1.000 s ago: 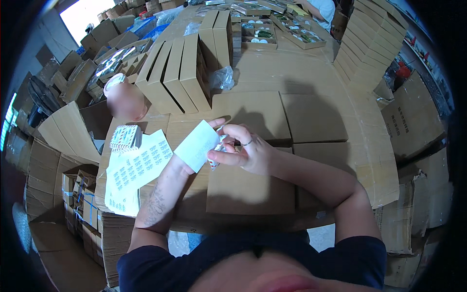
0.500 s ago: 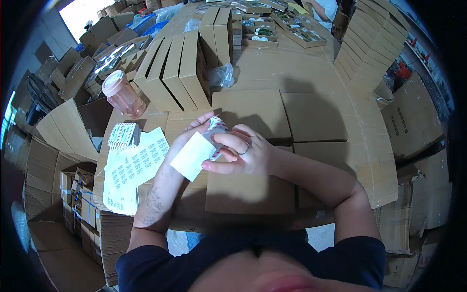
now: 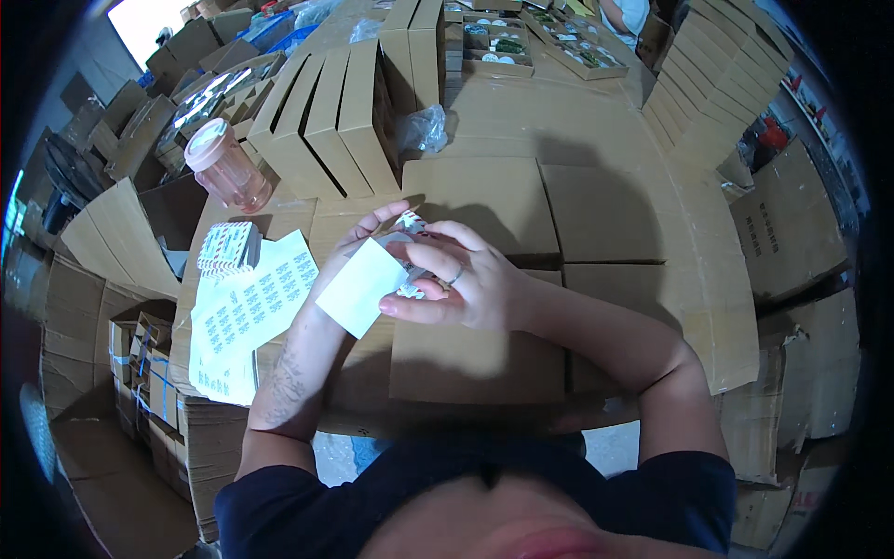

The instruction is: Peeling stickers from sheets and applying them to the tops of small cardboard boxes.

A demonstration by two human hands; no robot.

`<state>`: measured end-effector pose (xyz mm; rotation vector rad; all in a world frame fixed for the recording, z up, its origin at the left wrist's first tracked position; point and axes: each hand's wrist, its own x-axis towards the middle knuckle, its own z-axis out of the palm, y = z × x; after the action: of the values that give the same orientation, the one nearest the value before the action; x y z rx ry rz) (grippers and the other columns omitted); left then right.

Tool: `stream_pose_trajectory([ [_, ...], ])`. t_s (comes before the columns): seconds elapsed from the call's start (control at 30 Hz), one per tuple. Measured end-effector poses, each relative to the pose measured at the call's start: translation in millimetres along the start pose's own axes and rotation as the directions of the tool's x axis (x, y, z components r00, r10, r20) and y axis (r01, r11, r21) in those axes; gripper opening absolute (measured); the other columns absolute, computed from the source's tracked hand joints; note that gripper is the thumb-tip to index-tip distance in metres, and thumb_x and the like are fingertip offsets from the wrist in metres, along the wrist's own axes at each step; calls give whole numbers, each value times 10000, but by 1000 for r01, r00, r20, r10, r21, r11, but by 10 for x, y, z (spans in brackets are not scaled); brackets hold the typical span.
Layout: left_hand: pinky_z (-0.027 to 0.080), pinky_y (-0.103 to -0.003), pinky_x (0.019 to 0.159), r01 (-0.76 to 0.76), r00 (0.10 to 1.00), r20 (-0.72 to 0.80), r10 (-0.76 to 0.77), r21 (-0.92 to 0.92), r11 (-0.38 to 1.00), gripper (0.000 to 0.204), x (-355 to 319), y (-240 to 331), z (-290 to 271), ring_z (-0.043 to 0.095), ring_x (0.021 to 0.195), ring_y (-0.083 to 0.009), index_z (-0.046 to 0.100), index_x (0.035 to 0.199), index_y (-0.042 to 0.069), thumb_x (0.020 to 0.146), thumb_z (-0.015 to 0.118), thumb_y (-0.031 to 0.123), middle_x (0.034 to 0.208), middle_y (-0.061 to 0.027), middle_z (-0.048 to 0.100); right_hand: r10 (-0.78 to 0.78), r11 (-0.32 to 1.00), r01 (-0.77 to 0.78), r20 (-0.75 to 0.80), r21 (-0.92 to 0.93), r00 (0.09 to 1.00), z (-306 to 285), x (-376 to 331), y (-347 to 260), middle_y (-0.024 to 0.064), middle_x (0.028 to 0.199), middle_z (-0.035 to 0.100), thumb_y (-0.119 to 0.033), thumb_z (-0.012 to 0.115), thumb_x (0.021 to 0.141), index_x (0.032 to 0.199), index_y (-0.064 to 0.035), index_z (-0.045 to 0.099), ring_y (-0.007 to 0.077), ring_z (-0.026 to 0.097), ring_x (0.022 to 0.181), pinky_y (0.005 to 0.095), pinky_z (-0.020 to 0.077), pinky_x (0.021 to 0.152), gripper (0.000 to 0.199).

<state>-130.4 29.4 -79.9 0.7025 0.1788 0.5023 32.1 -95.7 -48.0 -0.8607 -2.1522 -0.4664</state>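
Above the flat brown cardboard boxes (image 3: 475, 363), my two hands meet over a small bundle of patterned cards (image 3: 408, 222). My left hand (image 3: 368, 228) is wrapped round the bundle from the left, its fingertips showing past the far edge. A blank white card (image 3: 361, 289) juts out toward my left wrist. From the right, my right hand (image 3: 475, 279), with a ring on one finger, pinches the cards between thumb and fingers. My fingers cover much of the bundle. Left of my forearm lie printed white sheets (image 3: 256, 307), with a stack of patterned cards (image 3: 228, 248) at their far end.
A pink lidded bottle (image 3: 228, 168) stands at the table's left. Beyond are upright cardboard boxes (image 3: 326, 121), a crumpled clear plastic bag (image 3: 424, 129) and compartment trays (image 3: 498, 47). Tall stacked boxes (image 3: 717, 84) rise at the far right. An open carton (image 3: 121, 228) sits at left.
The white card and both hands have shifted slightly left in the picture, and the whole scene has moved a little with the head. Both hands still hold the bundle.
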Motion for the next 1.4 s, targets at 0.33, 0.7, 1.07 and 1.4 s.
stream_pose_trajectory([
  [0.33, 569, -395, 857, 52, 997, -44, -56, -77, 996, 408, 46, 20, -109, 635, 1032, -299, 431, 1339, 0, 953, 513, 105, 1185, -177, 587, -42, 996, 43, 24, -73, 999, 36, -5, 32, 113, 1211, 553, -64, 737, 738, 1239, -286, 575, 234, 588, 1073, 430, 466, 985, 571],
  [0.7, 484, -390, 982, 36, 996, 86, -23, -161, 986, 555, -85, 92, -74, 560, 1132, -290, 354, 1412, 30, 983, 457, 366, 1270, -169, 514, -106, 991, 111, 73, -72, 992, -19, 32, 12, 176, 1296, 526, -125, 704, 747, 1260, -304, 585, 253, 562, 1173, 412, 423, 1054, 556],
  [1.07, 538, -308, 843, 55, 996, -79, -40, 209, 976, 408, -72, 107, 114, 632, 1009, -176, 477, 1273, 22, 896, 618, 89, 1131, -100, 611, 106, 994, -109, 88, 33, 990, 6, -69, 89, 214, 1385, 415, 42, 709, 728, 1299, -320, 494, 299, 537, 1187, 394, 510, 879, 710],
  [1.4, 564, -293, 822, 68, 996, -76, -54, 199, 978, 449, 6, 108, 123, 658, 969, -181, 462, 1302, 23, 887, 626, 65, 1157, -122, 624, 91, 995, -91, -6, -51, 996, 21, -29, 56, 84, 1236, 420, 115, 713, 671, 1262, -395, 513, 194, 555, 931, 332, 460, 746, 806],
])
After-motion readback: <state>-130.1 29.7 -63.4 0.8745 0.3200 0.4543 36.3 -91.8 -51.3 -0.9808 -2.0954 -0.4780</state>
